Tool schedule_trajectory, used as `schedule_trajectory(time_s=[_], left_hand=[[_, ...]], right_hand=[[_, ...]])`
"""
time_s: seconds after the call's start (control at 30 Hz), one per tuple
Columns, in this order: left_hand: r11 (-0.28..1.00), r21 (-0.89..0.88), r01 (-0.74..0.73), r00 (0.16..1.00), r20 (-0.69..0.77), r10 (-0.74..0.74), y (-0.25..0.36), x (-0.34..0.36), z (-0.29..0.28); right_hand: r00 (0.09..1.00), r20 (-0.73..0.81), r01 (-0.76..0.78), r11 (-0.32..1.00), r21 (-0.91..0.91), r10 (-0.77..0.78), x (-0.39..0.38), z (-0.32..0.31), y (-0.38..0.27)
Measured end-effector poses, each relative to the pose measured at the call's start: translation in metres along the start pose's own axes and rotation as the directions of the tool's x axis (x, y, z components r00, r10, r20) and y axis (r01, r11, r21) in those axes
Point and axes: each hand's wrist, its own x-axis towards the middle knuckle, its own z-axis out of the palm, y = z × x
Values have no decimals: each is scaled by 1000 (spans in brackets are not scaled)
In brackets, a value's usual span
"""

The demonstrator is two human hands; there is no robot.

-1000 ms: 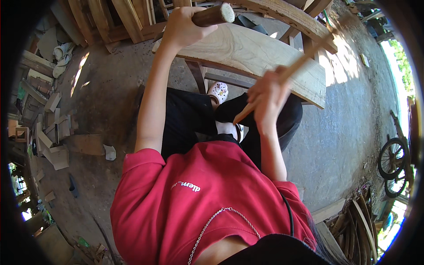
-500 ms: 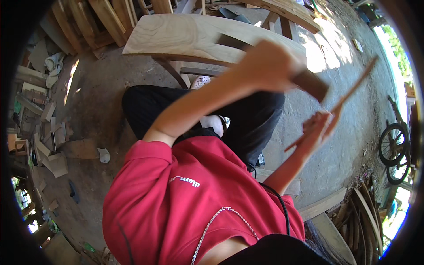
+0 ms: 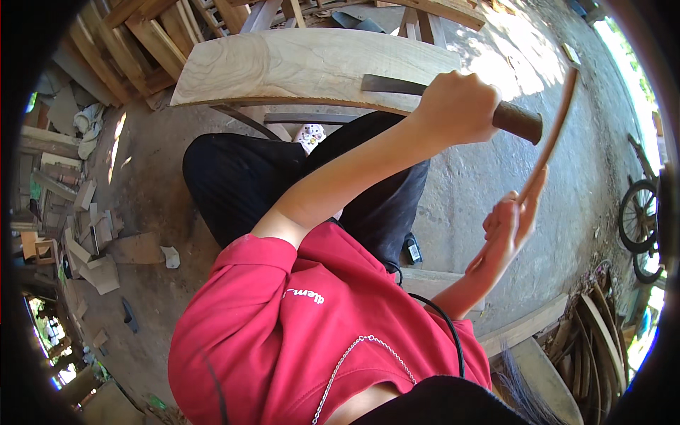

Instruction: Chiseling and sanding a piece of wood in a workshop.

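Concrete floor [image 3: 460,191], sunlit toward one o'clock

Left forearm [image 3: 354,166] crosses toward two o'clock, left hand [image 3: 460,106] clenched round a flat-bladed tool [image 3: 520,122], blade pointing to nine before a pale board [image 3: 283,64]. Right hand [image 3: 504,225], at three o'clock, curls around a slender wooden stick [image 3: 558,127], one finger extended along it.

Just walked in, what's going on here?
A person in a red top is at a pale wooden plank. The left-hand grip holds a chisel-like tool, its dark blade over the plank; whether they touch isn't clear. The right-hand grip holds a long thin stick, its upper part near the tool's handle end. Contact there can't be judged either.
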Motion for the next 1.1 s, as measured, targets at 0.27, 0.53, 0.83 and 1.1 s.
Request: schedule_trajectory(time_s=[0.27, 0.53, 0.83, 1.1], left_hand=[[994, 67, 86, 995, 48, -89, -8, -3, -15], [992, 99, 78, 989, -132, -64, -36, -15, -38], [980, 164, 115, 975, -207, -80, -61, -28, -75], [983, 116, 141, 980, -154, -122, -70, -46, -105]], right_hand=[[972, -50, -206, 938, 281, 228, 2, 22, 23], [955, -278, 112, 736, 668, 107, -5, 32, 18], [965, -253, 113, 763, 637, 68, -2, 50, 6], [994, -57, -64, 901, 430, 98, -50, 110, -11]])
